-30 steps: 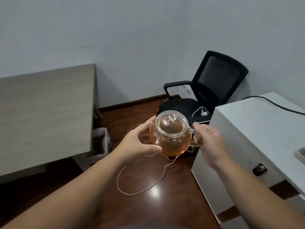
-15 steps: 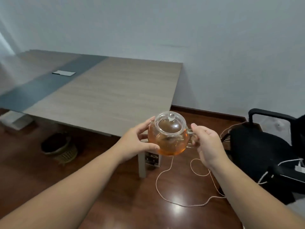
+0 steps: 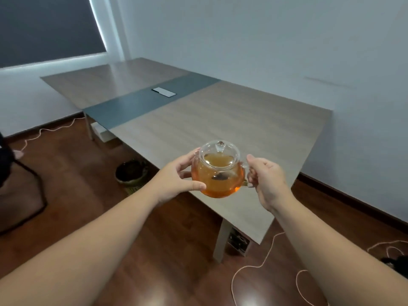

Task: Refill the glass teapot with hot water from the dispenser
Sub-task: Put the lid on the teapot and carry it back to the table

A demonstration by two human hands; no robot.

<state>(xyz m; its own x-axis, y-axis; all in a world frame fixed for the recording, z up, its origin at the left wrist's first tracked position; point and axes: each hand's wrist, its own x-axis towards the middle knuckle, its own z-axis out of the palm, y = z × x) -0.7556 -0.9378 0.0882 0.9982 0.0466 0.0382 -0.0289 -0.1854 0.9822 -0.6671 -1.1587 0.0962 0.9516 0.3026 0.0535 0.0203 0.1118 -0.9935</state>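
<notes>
The round glass teapot (image 3: 218, 171) hangs in the air in front of me, above the near edge of the long wooden table (image 3: 231, 120). It holds amber tea with dark leaves inside, and its glass lid with a knob sits on top. My left hand (image 3: 176, 176) cups its left side, thumb along the lower body. My right hand (image 3: 267, 178) grips the glass handle on its right side. No dispenser is in view.
A grey strip with a white cover plate (image 3: 163, 92) crosses the table. A dark waste basket (image 3: 132, 173) stands on the wood floor under it. Pale cords (image 3: 260, 265) loop over the floor at right. A dark window blind (image 3: 44, 27) fills the upper left.
The view has swung left: the black chair and white cabinet have left the frame, and the long table now fills the middle. Both hands keep the same hold on the teapot.
</notes>
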